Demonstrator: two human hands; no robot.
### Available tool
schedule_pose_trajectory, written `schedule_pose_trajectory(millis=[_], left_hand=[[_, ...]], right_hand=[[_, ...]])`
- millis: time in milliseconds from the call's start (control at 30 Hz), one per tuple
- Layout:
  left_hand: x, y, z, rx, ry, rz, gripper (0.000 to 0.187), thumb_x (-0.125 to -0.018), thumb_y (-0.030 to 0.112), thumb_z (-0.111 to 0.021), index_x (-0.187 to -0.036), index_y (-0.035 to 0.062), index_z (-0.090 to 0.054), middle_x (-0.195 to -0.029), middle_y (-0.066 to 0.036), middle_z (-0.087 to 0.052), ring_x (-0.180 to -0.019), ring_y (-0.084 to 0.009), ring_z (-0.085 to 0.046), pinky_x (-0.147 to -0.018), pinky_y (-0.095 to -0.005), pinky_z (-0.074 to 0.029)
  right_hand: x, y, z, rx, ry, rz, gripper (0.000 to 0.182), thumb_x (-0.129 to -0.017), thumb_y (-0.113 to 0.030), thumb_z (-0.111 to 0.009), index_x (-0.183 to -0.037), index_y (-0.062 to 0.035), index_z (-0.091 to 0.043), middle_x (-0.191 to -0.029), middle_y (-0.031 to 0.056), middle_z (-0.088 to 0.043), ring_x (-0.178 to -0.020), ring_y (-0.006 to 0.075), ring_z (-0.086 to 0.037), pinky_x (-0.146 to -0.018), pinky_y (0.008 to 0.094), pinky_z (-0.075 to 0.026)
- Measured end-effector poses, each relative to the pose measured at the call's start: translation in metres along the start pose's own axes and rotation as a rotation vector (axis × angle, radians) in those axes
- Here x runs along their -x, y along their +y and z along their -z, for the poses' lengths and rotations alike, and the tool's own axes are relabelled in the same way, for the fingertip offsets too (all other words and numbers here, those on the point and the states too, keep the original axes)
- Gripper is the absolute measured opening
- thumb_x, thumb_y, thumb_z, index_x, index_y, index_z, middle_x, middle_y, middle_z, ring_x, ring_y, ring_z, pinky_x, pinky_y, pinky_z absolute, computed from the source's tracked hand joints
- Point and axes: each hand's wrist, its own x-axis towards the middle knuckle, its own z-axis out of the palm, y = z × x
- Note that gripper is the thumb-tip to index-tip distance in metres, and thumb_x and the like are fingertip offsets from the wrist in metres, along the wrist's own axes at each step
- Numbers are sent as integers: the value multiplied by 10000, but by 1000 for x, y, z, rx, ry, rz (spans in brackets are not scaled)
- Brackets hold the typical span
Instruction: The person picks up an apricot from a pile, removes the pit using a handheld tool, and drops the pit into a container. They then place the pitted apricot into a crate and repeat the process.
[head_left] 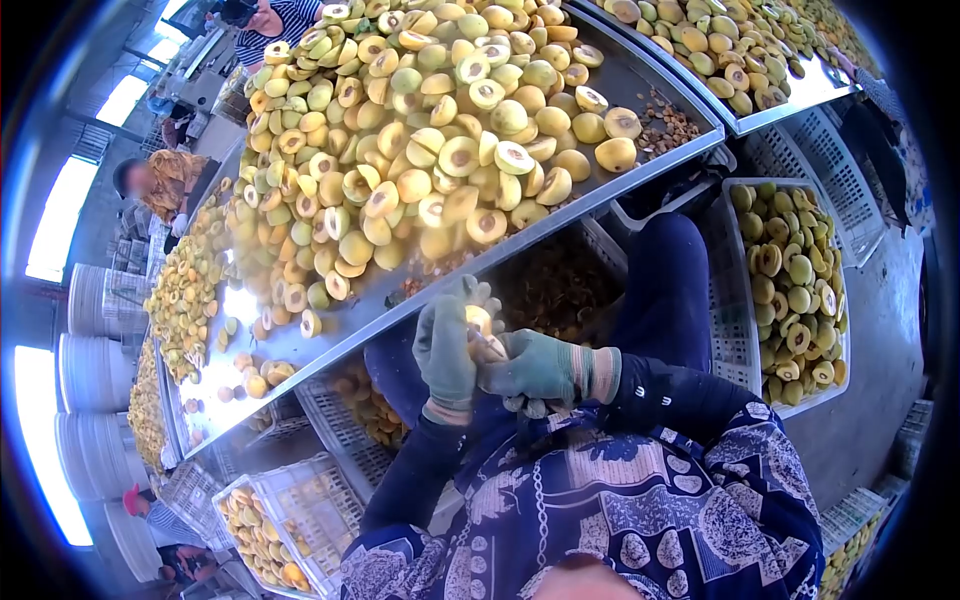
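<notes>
Gloved hands (447, 345) closed around cut fruit (478, 319), heaped metal table (600, 204) ahead, filled crate (737, 290) at right

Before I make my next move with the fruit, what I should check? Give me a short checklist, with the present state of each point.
1. Piece of fruit held in left hand: ok.
2. Right hand close to the piece: ok.
3. Tool in right hand: cannot tell, fingers hide it.
4. Stone out of the piece: cannot tell, hidden by the fingers.
5. Gloves on both hands: ok.
6. Room in the crate at your right: not ok, it looks full.
</notes>
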Motion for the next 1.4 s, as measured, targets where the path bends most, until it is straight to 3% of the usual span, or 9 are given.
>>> schedule_pose_trajectory(millis=[133,267,400,500,633,867,1000,1267,1400], left_hand=[[-4,-2,5,15,-26,65,456,-984,346,-508,-1234,-33,-547,-1103,-204,-636,-887,-277,-668,-670,-360,-586],[-4,-7,-1,-24,2,-160,477,-984,357,-515,-1232,-50,-539,-1102,-203,-632,-896,-294,-667,-720,-377,-587],[-6,-3,7,22,-74,24,419,-991,298,-509,-1214,-56,-543,-1175,-184,-602,-994,-313,-646,-777,-396,-589],[-11,5,7,95,-101,293,403,-975,296,-531,-1187,-46,-557,-1194,-190,-587,-1001,-316,-642,-776,-407,-592],[-18,21,0,-110,-312,324,448,-953,332,-558,-1245,-6,-526,-1187,-183,-584,-989,-306,-632,-802,-442,-581],[0,0,-2,127,-161,41,307,-942,141,-567,-1210,-8,-577,-1219,-94,-609,-1055,-247,-624,-795,-339,-574],[-5,6,6,84,-123,165,229,-944,122,-561,-1131,6,-625,-1192,-114,-630,-1059,-250,-624,-856,-399,-562],[-4,-4,11,116,-167,1,239,-982,151,-507,-1123,-4,-621,-1202,-139,-619,-1136,-260,-587,-995,-426,-483],[-1,-8,4,-16,-170,-119,280,-997,183,-481,-1154,-14,-602,-1221,-142,-609,-1123,-250,-590,-1009,-432,-470]], right_hand=[[-1,3,0,-66,-9,18,196,-898,-239,-598,-998,-94,-512,-678,37,-526,-437,97,-445,-365,240,-373],[-6,4,-7,6,45,-2,202,-912,-259,-588,-1011,-99,-513,-697,43,-530,-443,111,-452,-385,252,-392],[11,-23,-10,11,136,-189,224,-903,-273,-597,-1003,-87,-521,-699,41,-543,-467,125,-491,-392,269,-407],[3,-9,3,70,58,-127,251,-883,-291,-614,-992,-82,-528,-695,38,-553,-472,123,-513,-379,263,-399],[-2,5,14,-2,25,-18,218,-856,-265,-642,-994,-110,-575,-640,11,-561,-397,83,-493,-341,207,-380],[1,3,15,-116,-98,-2,149,-895,-212,-593,-938,-95,-512,-669,23,-520,-431,70,-437,-363,206,-373],[12,-15,1,-37,-12,-95,117,-907,-157,-571,-898,-93,-474,-656,10,-477,-473,62,-420,-374,205,-370],[7,-4,5,-91,-78,-65,152,-911,-197,-587,-945,-79,-497,-669,18,-499,-503,81,-461,-395,222,-395],[7,5,-7,64,192,57,234,-912,-238,-601,-1054,-72,-517,-694,26,-530,-541,102,-504,-455,247,-453]])
